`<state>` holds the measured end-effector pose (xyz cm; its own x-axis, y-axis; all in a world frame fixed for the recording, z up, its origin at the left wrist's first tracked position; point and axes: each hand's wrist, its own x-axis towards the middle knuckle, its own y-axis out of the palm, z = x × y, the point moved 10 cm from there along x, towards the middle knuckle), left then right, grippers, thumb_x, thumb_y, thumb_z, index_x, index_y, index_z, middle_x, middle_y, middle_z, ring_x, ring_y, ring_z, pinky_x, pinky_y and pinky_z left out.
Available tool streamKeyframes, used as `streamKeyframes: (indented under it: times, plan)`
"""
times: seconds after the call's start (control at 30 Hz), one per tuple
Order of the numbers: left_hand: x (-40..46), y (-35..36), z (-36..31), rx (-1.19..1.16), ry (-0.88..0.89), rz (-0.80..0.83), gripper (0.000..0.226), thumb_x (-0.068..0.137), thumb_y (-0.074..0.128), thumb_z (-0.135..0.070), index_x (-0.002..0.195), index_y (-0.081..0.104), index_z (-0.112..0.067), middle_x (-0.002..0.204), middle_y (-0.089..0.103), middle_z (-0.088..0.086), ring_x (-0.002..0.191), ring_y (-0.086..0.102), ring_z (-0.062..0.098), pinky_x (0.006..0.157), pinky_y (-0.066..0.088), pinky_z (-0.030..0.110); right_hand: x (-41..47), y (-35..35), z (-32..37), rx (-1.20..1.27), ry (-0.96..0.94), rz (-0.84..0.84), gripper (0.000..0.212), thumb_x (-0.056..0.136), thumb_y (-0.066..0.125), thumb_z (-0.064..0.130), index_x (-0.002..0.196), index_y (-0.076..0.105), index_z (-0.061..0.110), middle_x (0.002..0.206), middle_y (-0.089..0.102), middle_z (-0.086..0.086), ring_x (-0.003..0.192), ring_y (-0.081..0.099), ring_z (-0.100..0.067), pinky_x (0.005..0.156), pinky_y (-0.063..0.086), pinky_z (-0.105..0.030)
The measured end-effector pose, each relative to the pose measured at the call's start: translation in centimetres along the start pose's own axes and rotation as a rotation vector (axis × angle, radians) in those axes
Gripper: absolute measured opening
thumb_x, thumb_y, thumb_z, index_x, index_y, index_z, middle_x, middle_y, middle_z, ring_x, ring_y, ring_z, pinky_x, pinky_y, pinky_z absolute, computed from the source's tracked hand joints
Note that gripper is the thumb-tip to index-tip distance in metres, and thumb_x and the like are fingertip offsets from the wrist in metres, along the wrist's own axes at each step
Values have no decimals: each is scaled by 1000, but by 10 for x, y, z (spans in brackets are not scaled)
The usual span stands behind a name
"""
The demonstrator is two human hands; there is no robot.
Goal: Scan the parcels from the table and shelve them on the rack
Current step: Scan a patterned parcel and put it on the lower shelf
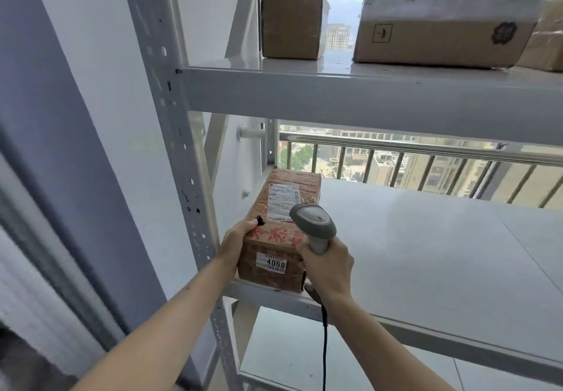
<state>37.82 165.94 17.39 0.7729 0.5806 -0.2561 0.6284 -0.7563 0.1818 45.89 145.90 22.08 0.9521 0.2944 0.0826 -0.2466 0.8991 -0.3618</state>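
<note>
While the left hand point(236, 243) clasps the parcel point(281, 232) labelled "4068", the right hand point(327, 264) grips the scanner point(313, 223)

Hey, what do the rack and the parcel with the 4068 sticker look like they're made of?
The rack looks like painted metal, pale grey with a slight sheen: its upright has rows of punched holes. The parcel looks like brown cardboard, matte, printed in red, with paper labels stuck on; the sides look slightly scuffed. The left hand holds its corner.
</note>
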Motion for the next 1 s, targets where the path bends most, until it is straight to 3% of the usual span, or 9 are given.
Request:
streamKeyframes:
  times: [0.27,0.33,0.4,0.47,0.63,0.77,0.87,1.0]
  plan:
    - [3,-11,-2,77,51,-37,34,88,60,-36,115,69,-17,108,74,18,97,72,36,82,59,41,-6,1,-3,-2,10,-18,11,81,72,28,83,67,18,71,73,1,74,70,-17,66,44,-25]
    - [0,-14,-5,87,76,-81,38,81,64,-38,112,70,-18,105,75,16,92,73,32,75,60,36,-5,1,-4,3,14,-13,12,81,73,29,85,68,19,72,73,1,75,69,-16,63,42,-21]
    - [-3,-17,-10,108,121,-132,30,88,65,-32,114,69,-19,102,75,12,84,73,25,60,58,27,-5,1,-3,9,8,-8,13,82,73,30,86,68,19,74,73,2,76,70,-16,63,42,-20]
    - [-8,-20,-17,159,185,-181,31,91,63,-32,120,66,-21,101,75,5,82,73,18,57,55,22,-5,1,-2,8,0,-3,15,84,74,33,90,68,20,77,73,1,78,69,-16,62,41,-17]
    - [-22,-20,-41,348,328,-308,41,101,55,-30,141,53,-20,114,64,-6,88,64,5,70,55,25,-4,-5,-2,18,3,-4,20,83,75,40,92,69,22,81,72,5,79,70,-18,71,47,-27]
    - [-30,-12,-68,587,454,-387,45,100,57,-35,142,52,-22,147,51,2,128,54,22,100,50,39,-3,-17,-4,12,9,-17,19,83,74,40,90,67,23,75,72,6,71,73,-18,74,51,-30]
    - [-38,8,-88,719,561,-372,41,100,59,-31,138,54,-19,149,48,1,129,51,21,94,42,30,-4,-34,-2,21,6,-43,18,86,74,36,89,66,21,70,72,5,58,71,-8,65,47,-22]
    - [-48,49,-116,792,723,-325,34,95,62,-34,126,61,-19,141,52,3,124,53,20,100,47,38,-9,-64,-5,38,7,-106,12,88,72,32,90,64,23,73,72,5,51,69,-4,64,47,-21]
